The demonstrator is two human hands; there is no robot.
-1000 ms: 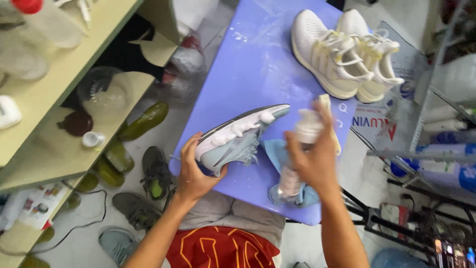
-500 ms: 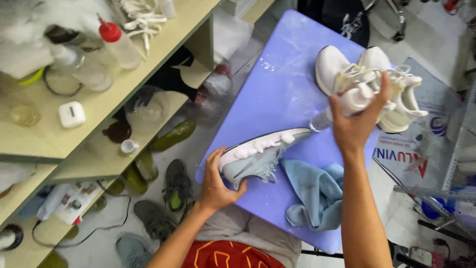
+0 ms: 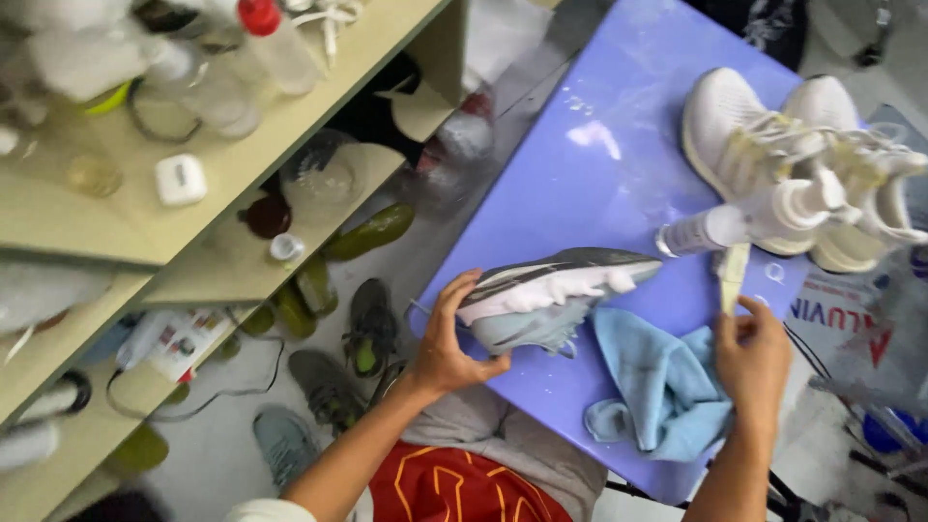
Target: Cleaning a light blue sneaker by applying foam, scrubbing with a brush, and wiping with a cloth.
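Holding grey shoe (image 3: 551, 295) sole-up over purple tabletop (image 3: 580, 184), left hand (image 3: 449, 338) clasps heel. White foam covers sole, unscrubbed. Right hand (image 3: 752, 362) grips brush (image 3: 732, 275). Bottle (image 3: 749, 217) beside; blue cloth (image 3: 657, 382) unused.

Tabletop (image 3: 599, 193): open purple surface at centre and far left edge; passage free there. Obstructions: pair of white sneakers (image 3: 793, 155) at far right; white bottle (image 3: 749, 220) lying before them; blue cloth (image 3: 662, 377) at near edge; grey shoe (image 3: 551, 295) near left. Shelf (image 3: 319, 87) crowds the left side
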